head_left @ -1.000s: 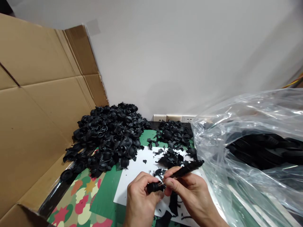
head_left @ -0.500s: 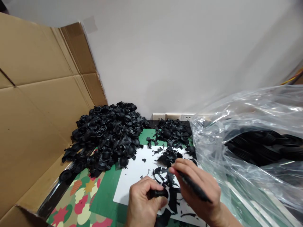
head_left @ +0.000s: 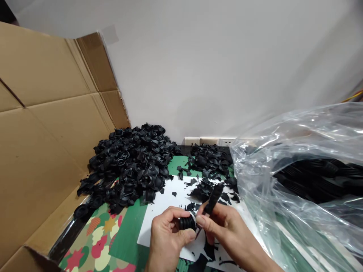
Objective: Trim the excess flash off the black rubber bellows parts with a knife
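My left hand (head_left: 170, 236) is closed around a small black ribbed rubber bellows (head_left: 186, 223), held between thumb and fingers over the white sheet (head_left: 167, 200). A black-handled knife (head_left: 213, 200) is pinched in my right hand (head_left: 224, 230), its handle slanting up and away. The thin blade points down at the right end of the bellows; whether it touches the rubber I cannot tell. Under and around both hands lie black rubber scraps (head_left: 210, 249).
A big heap of black ribbed pieces (head_left: 136, 158) stands at the left beside a cardboard box (head_left: 56, 132). A smaller pile of trimmings (head_left: 210, 158) lies by the wall sockets (head_left: 225, 142). On the right, a clear plastic bag (head_left: 255, 166) contains more ribbed black parts.
My right hand has turned the knife, so the handle now slants up and the blade is at the bellows. My left hand has tilted the bellows, showing its ribs.
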`<action>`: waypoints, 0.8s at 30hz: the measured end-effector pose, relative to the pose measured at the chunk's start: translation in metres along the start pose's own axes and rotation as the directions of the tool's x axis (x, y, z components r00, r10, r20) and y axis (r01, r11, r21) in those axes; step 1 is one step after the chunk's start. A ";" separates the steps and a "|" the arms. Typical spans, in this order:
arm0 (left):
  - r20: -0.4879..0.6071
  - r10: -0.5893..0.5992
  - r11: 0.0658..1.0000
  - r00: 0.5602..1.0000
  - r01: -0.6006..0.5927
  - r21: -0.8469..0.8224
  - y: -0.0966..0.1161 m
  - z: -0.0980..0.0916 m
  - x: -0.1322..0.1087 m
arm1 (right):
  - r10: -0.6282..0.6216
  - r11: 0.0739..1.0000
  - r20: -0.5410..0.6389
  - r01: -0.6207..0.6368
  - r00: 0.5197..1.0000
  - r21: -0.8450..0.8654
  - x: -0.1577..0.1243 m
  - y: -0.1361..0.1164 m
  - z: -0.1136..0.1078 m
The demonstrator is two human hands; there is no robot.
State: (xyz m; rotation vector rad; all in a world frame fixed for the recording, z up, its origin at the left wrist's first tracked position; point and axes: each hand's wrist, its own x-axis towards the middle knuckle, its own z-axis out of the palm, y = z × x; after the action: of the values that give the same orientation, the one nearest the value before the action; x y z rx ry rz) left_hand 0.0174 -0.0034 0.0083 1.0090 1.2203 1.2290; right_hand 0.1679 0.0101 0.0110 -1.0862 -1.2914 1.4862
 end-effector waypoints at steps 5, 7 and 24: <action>0.014 -0.026 0.998 1.000 0.027 -0.053 0.003 0.002 0.000 | 0.062 0.998 0.092 -0.064 0.994 0.024 -0.001 -0.004 0.007; 0.008 -0.031 0.998 1.000 0.031 -0.055 0.003 0.003 -0.001 | 0.078 0.996 0.098 -0.080 0.992 0.025 0.000 -0.004 0.008; -0.010 -0.057 0.991 0.998 0.055 -0.123 -0.008 -0.003 0.000 | 0.090 0.989 0.062 -0.096 0.994 0.116 0.004 0.007 0.003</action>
State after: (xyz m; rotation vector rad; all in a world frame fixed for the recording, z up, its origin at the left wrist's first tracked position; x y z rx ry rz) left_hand 0.0157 -0.0041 -0.0001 0.8721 1.1617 1.2529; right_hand 0.1636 0.0129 0.0037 -1.0454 -1.1888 1.6527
